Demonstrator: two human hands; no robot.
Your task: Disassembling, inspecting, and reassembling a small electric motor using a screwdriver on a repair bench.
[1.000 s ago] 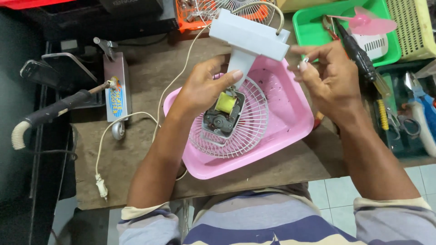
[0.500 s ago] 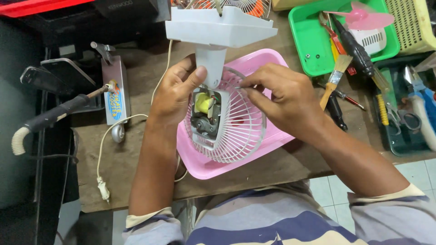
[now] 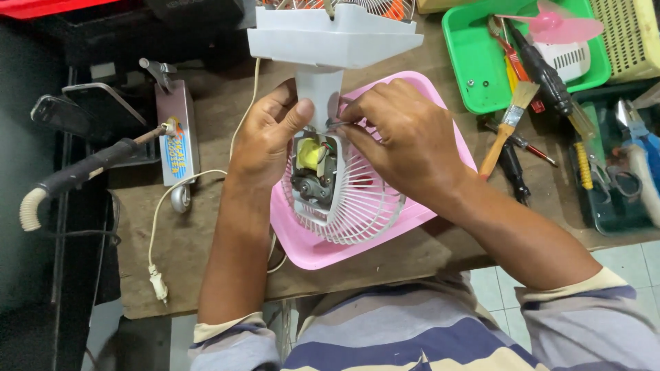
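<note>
While fan (image 3: 328, 103) lies face-down in pink tray (image 3: 440, 206) on worktop (image 3: 206, 124), your left hand (image 3: 265, 137) grips white neck, fingers clamped on it, thumb on front. Your right hand (image 3: 405, 141) rests beside neck above exposed motor (image 3: 313, 182); fingers pinched together, what they hold cannot be told. Paintbrush (image 3: 509, 127) lies right of tray.

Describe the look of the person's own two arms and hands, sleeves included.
Both hands are bare: no gloves, rings or watch show on the left hand or the right hand. The forearms are uncovered down from short sleeves. The left sleeve and right sleeve belong to a shirt striped in grey, dark blue and cream, each ending in a cream cuff band.
</note>
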